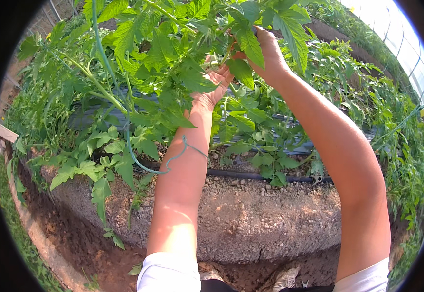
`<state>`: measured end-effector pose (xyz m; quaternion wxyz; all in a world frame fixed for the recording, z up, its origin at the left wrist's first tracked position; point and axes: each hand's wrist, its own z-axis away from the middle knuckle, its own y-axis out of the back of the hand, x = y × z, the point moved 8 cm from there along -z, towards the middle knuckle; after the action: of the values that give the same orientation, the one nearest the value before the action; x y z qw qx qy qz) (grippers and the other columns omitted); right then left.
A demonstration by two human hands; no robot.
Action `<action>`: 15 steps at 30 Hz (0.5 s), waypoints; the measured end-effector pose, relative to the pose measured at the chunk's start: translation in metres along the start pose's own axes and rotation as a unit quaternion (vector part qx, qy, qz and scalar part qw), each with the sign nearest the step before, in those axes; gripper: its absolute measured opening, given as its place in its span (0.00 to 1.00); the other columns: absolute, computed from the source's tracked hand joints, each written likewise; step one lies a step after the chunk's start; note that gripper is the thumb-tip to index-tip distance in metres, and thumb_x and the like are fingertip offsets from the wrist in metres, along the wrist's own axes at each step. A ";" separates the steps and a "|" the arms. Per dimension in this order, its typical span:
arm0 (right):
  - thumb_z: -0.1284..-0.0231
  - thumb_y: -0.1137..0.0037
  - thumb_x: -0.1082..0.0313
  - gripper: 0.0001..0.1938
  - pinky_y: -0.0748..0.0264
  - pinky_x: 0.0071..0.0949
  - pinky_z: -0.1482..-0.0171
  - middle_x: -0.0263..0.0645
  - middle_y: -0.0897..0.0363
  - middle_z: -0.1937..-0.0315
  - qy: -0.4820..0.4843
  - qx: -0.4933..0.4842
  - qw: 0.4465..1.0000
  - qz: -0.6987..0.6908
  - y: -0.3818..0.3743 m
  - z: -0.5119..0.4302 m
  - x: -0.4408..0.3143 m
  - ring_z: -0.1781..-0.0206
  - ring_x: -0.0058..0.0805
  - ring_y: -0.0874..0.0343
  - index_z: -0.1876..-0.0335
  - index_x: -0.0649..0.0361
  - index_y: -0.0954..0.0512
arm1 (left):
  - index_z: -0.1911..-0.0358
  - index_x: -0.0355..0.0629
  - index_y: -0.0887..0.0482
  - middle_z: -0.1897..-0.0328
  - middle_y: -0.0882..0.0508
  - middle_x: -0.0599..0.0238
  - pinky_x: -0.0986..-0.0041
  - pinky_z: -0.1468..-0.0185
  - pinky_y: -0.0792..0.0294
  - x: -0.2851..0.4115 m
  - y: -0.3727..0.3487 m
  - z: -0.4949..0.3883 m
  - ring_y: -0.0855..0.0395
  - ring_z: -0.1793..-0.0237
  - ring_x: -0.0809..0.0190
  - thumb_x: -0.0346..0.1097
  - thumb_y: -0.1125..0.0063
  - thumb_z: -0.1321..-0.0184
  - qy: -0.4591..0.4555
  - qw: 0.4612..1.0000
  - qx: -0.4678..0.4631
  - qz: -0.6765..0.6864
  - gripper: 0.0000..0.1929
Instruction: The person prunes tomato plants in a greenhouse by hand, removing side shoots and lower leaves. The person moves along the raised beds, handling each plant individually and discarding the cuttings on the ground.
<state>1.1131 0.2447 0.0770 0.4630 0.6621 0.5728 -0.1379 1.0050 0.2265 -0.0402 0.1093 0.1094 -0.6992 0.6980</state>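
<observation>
My left hand (217, 84) reaches palm up under the stems of a leafy tomato plant (168, 54). Its fingers touch the stem area, and leaves cover part of them, so its grip is unclear. Higher and to the right, my right hand (268, 54) is bent in among the same leaves. A small dark object (254, 31) shows within its grasp, mostly hidden by foliage. Green twine (104, 54) runs down left of the hands, and its loose end curls across my left forearm. A thick pale stem (102, 89) leans to the left.
Below the plants lies a raised bed of gravelly soil (266, 219) with dark plastic mulch (299, 144) and a black irrigation pipe (241, 175). A metal clip (316, 179) sits on the pipe. More tomato plants (391, 146) line the right side, near bright greenhouse film (391, 33).
</observation>
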 end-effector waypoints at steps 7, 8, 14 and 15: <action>0.38 0.42 0.64 0.13 0.22 0.34 0.59 0.42 0.19 0.60 -0.068 -0.028 0.960 -0.271 -0.007 0.006 -0.023 0.61 0.28 0.19 0.53 0.61 0.23 | 0.44 0.38 0.28 0.38 0.27 0.43 0.50 0.41 0.29 0.015 0.074 -0.044 0.23 0.44 0.45 0.39 0.55 0.31 0.076 0.946 -0.164 0.270 0.17; 0.40 0.41 0.63 0.13 0.23 0.33 0.60 0.43 0.18 0.61 -0.101 -0.045 0.938 -0.329 -0.017 0.003 -0.021 0.62 0.29 0.19 0.54 0.61 0.23 | 0.45 0.37 0.28 0.39 0.27 0.44 0.49 0.42 0.29 0.023 0.089 -0.041 0.22 0.44 0.45 0.39 0.55 0.31 0.046 0.964 -0.142 0.220 0.17; 0.41 0.42 0.63 0.11 0.24 0.32 0.63 0.42 0.18 0.63 -0.082 -0.026 0.957 -0.276 0.005 0.009 0.003 0.65 0.29 0.19 0.57 0.61 0.22 | 0.47 0.35 0.28 0.43 0.24 0.46 0.47 0.47 0.25 -0.001 0.055 -0.013 0.20 0.47 0.46 0.35 0.52 0.32 0.010 0.995 -0.074 0.069 0.14; 0.40 0.43 0.63 0.11 0.24 0.32 0.64 0.42 0.18 0.64 -0.059 -0.021 0.967 -0.248 0.004 0.010 0.001 0.65 0.29 0.19 0.57 0.61 0.22 | 0.48 0.35 0.27 0.44 0.23 0.47 0.47 0.48 0.24 0.001 0.053 -0.011 0.20 0.48 0.46 0.34 0.52 0.32 0.006 0.996 -0.068 0.050 0.14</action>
<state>1.1205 0.2380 0.0728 0.4617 0.4799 0.6934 -0.2752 0.9881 0.2373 -0.0900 0.0856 0.0621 -0.7487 0.6544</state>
